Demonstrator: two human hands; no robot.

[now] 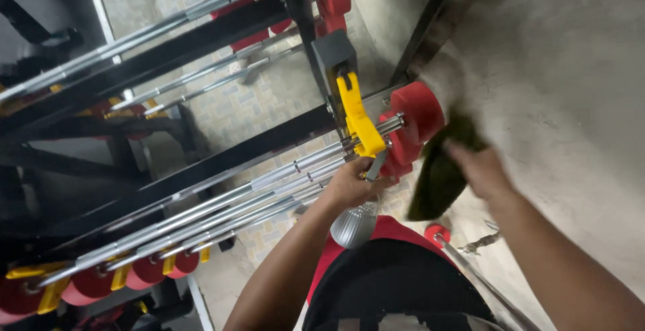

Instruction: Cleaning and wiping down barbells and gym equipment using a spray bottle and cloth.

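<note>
At the lower left of the head view, several long chrome steel barbell bars [222, 203] lie side by side on a black steel rack beam [222, 163], running diagonally up toward the centre. Red round end plates [91, 284] and yellow plastic clips [50, 294] sit on the near ends of the bars at the bottom left. Near the centre, a yellow plastic hook bracket [358, 119] hangs from a grey steel block [332, 56] on the rack upright, touching the far ends of the bars. The left hand [349, 183] is closed around the neck of a clear plastic spray bottle [356, 222], just below the yellow bracket; the bottle body hangs beneath the hand. Right of the bracket, red round bar end caps [420, 113] project from the rack. The right hand [480, 170] is closed on a dark green cloth [440, 170], held just beside the red caps; motion blur hides whether cloth and caps touch. A grey concrete wall [564, 69] fills the right side.
</note>
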